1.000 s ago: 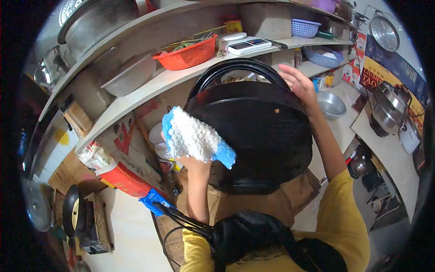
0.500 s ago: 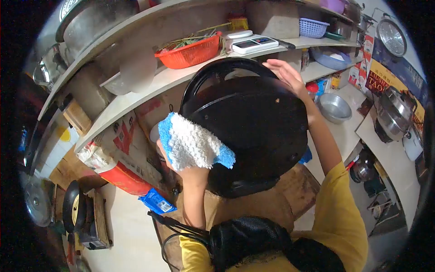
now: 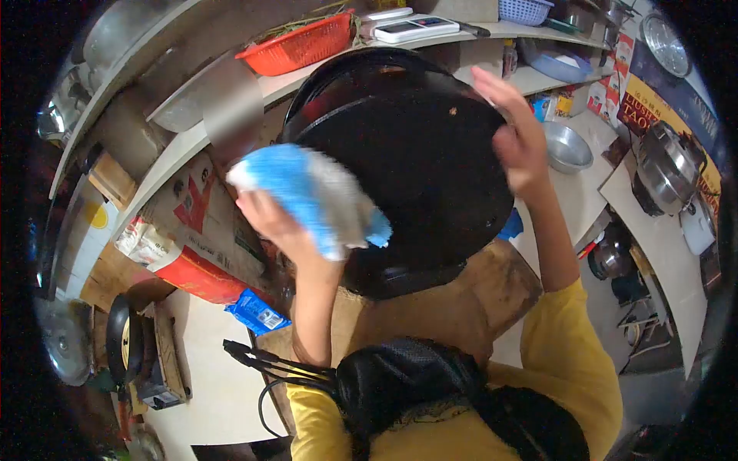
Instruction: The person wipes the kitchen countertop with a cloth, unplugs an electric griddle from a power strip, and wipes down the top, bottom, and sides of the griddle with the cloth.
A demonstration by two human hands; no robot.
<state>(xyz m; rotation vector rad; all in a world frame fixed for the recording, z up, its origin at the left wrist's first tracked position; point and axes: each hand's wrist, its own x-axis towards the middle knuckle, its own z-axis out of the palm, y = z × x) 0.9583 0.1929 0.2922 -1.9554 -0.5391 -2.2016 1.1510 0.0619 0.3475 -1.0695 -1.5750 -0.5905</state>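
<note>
A large round black appliance (image 3: 415, 169) stands tilted up in front of me, with a black ring-shaped rim behind its flat face. My left hand (image 3: 277, 223) is closed on a blue and white fluffy cloth (image 3: 307, 184), which lies against the left side of the black face and is blurred by motion. At the appliance's upper right edge is my right hand (image 3: 519, 142), its fingers bent around the edge and pressed to it.
Above is a shelf with a red basket (image 3: 300, 46) and a white scale (image 3: 415, 29). A metal bowl (image 3: 569, 148) sits at right, near a steel pot (image 3: 667, 165). Brown cardboard (image 3: 492, 292) lies under the appliance; a blue packet (image 3: 257, 311) is at left.
The cloth and my left hand have shifted left and up, the cloth now showing more blue. My right hand has moved down the appliance's edge. The view has tilted slightly.
</note>
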